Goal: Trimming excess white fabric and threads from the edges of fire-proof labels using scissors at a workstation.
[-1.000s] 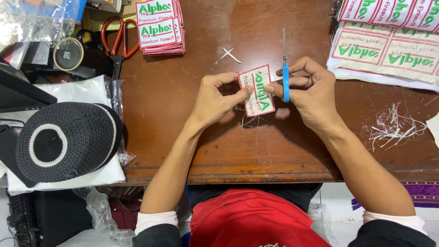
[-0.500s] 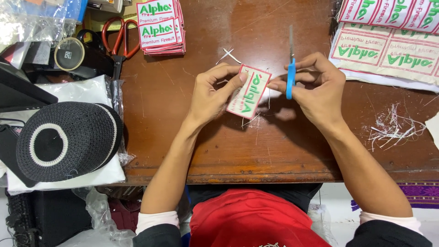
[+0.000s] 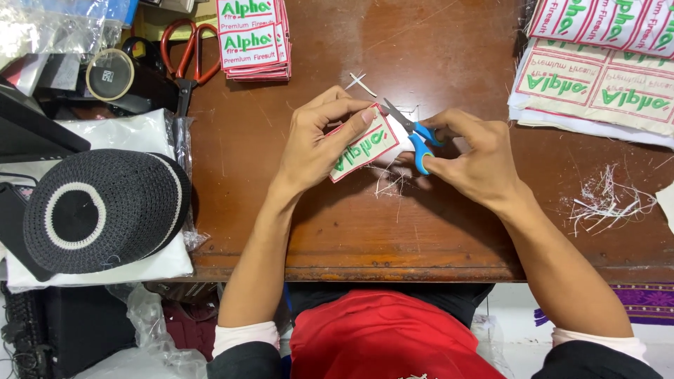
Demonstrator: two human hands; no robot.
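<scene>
My left hand [image 3: 316, 144] pinches a small cream embroidered patch [image 3: 364, 146] with a red border and green lettering, held tilted just above the brown wooden table [image 3: 365, 231]. In my right hand [image 3: 477, 158] are small blue-handled thread snips [image 3: 413, 135]. Their metal blades point up and left and meet the patch's upper right corner. Loose white thread ends [image 3: 390, 184] lie on the table right under both hands.
A stack of cut patches [image 3: 251, 38] sits at the back, red-handled scissors [image 3: 184, 49] beside it. Uncut patch sheets [image 3: 597, 70] fill the back right. A thread-scrap pile [image 3: 604, 203] lies right. A black-and-white knitted cap [image 3: 98, 210] and a tape roll [image 3: 110, 74] are left.
The snips stood upright, apart from the patch. Now my right hand has tipped them down and left onto the patch's corner. My left hand has turned the patch further.
</scene>
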